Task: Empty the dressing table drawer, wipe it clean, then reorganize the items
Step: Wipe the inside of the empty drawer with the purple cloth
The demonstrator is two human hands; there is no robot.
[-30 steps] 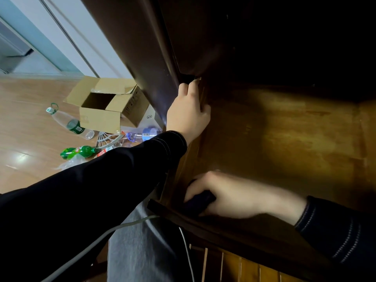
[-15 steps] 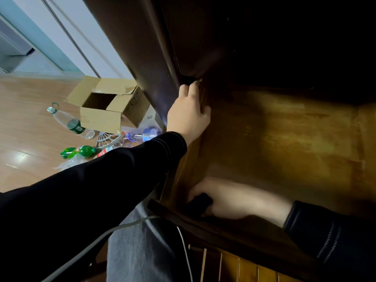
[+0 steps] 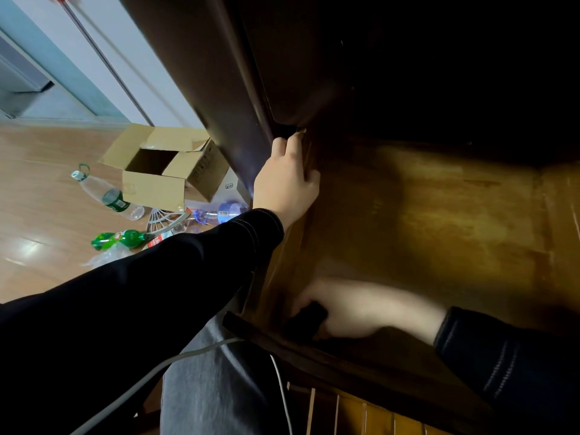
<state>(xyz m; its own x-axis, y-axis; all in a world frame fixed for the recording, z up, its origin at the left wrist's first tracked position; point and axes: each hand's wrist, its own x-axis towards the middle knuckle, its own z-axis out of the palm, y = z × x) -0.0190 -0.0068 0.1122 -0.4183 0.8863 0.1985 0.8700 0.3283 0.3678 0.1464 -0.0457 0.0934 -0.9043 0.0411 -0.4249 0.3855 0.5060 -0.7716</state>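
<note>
The wooden drawer (image 3: pixel 455 221) is pulled out, and its bare brown bottom shows no items. My left hand (image 3: pixel 287 180) grips the top of the drawer's left side wall, right under the dark tabletop edge. My right hand (image 3: pixel 354 310) is low in the drawer's near left corner, blurred by motion. Its fingers curl round a dark cloth (image 3: pixel 309 318) pressed against the drawer bottom by the front wall.
On the wood floor to the left lie an open cardboard box (image 3: pixel 163 171), a clear plastic bottle (image 3: pixel 106 193), a green bottle (image 3: pixel 119 238) and other litter. The dark dressing table side panel (image 3: pixel 207 73) rises above. A grey cable (image 3: pixel 163 362) crosses my lap.
My right hand with the cloth has slid a little back and forth in the near left corner of the drawer. The left hand has kept its grip on the side wall.
</note>
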